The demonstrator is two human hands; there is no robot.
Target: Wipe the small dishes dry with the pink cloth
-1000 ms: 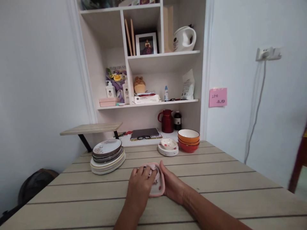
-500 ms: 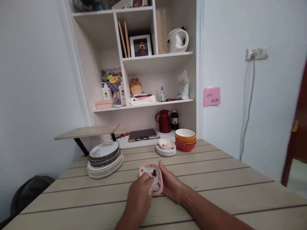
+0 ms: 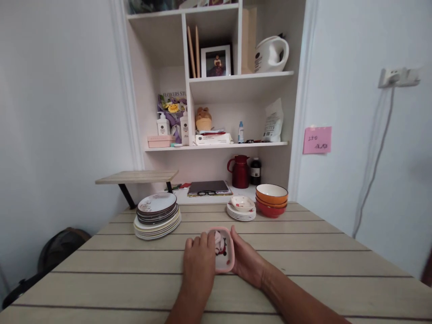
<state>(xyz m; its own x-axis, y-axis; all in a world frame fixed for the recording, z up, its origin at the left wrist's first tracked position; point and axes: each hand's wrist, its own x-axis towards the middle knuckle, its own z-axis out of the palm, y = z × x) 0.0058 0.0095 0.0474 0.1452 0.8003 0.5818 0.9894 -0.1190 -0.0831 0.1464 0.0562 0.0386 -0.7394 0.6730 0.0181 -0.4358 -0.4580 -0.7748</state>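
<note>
A small square dish (image 3: 223,261) with a pink rim and a red-and-black picture inside is tilted up above the table. My right hand (image 3: 248,261) grips it by its right side, the thumb along the rim. My left hand (image 3: 200,260) is closed at the dish's left edge, fingers bent over the rim. Under those fingers a pale crumpled cloth (image 3: 220,243) lies against the inside of the dish. Part of the cloth and the dish's left side are hidden by my left hand.
On the slatted table (image 3: 141,288) stand a stack of plates (image 3: 157,216) at left, small plates (image 3: 241,214) topped by a small dish (image 3: 243,204), and orange and red bowls (image 3: 272,200). Behind are a red jug (image 3: 240,172), glasses (image 3: 206,193) and a small raised shelf (image 3: 137,177).
My left hand has shifted with the cloth from the dish's lower inside to its upper left edge. The dish has turned slightly in my right hand. The view has swung left.
</note>
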